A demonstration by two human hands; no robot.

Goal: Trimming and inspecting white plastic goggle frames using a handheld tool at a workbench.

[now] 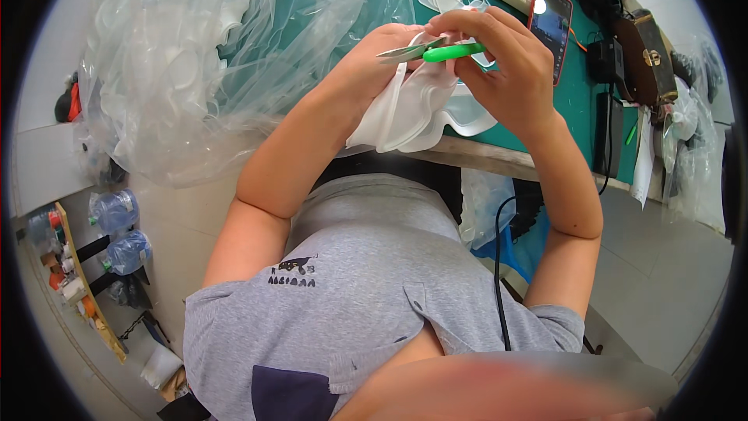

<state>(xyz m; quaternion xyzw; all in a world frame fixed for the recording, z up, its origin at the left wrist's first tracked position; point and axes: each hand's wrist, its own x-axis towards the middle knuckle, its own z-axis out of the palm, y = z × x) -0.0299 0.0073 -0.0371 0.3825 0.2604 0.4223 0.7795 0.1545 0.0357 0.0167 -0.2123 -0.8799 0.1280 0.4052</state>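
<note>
Lettering (293, 281) runs black beneath an animal print (295, 264) on the grey shirt (382, 253); the phone's screen (550, 27) is too small to read over my remote feed. I see the left hand (378, 45) clamped on white moulded pieces (411, 115) at the green surface (575, 121), the right hand (510, 62) gripping a green-handled cutting tool (453, 52) just beside it.

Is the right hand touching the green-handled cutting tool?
Touching. The head view shows the green-handled cutting tool held in the right hand, its handle running in under the curled fingers.
</note>
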